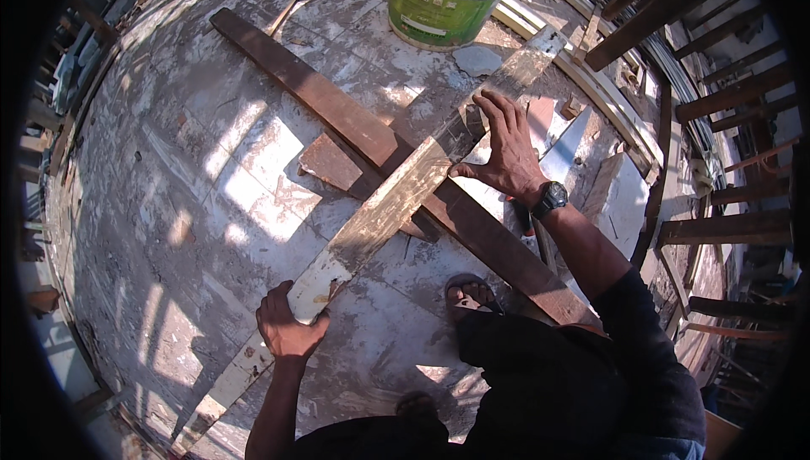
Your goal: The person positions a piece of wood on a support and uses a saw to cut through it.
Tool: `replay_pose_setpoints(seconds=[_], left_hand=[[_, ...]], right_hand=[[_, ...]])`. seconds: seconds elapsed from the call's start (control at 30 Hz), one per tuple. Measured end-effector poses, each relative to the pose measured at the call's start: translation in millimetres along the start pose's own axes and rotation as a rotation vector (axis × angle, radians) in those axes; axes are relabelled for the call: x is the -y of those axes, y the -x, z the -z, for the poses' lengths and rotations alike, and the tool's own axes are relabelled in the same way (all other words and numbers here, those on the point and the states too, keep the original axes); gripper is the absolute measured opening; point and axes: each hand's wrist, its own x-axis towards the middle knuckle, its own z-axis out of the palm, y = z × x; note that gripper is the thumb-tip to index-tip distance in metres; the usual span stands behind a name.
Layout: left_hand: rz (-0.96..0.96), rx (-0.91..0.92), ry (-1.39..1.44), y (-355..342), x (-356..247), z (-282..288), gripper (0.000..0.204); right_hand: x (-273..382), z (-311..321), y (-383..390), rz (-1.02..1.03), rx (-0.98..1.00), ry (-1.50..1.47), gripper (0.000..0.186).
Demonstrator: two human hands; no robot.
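A long, weathered pale plank (380,211) runs diagonally from the lower left to the upper right, with worn white and dark patches. It lies across a reddish-brown beam (329,110). My left hand (291,321) is wrapped round the plank's lower part, thumb on one edge and fingers on the other. Farther up, my right hand (510,152), with a dark watch on the wrist, is at the plank's near edge. Its thumb and fingers are spread wide, the fingertips over the wood. Under the crossing are shorter brown wood pieces (337,163).
A green bucket (439,4) with a white rim stands at the back. Long pale strips of timber (607,105) lie along the right, near several dark wooden posts (730,228). My sandalled foot (472,293) is beside the brown beam. Sunlit patches mark the dusty floor (169,207).
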Motion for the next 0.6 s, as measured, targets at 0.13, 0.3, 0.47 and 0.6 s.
replay_pose_setpoints(seconds=[0.13,0.3,0.47,0.6], left_hand=[[-0.023,-0.016,-0.011,-2,-4,-1,0.069],[-0.024,-0.015,0.006,-4,-5,0,0.069],[0.003,0.007,0.012,-4,-4,3,0.07],[0.013,0.01,0.01,-5,-5,2,0.071]], right_hand=[[31,-12,35,0.009,-0.042,-0.196,0.068],[39,-38,51,0.007,-0.124,-0.418,0.05],[45,-44,49,0.016,-0.131,-0.406,0.047],[51,-41,51,-0.028,-0.142,-0.416,0.044]])
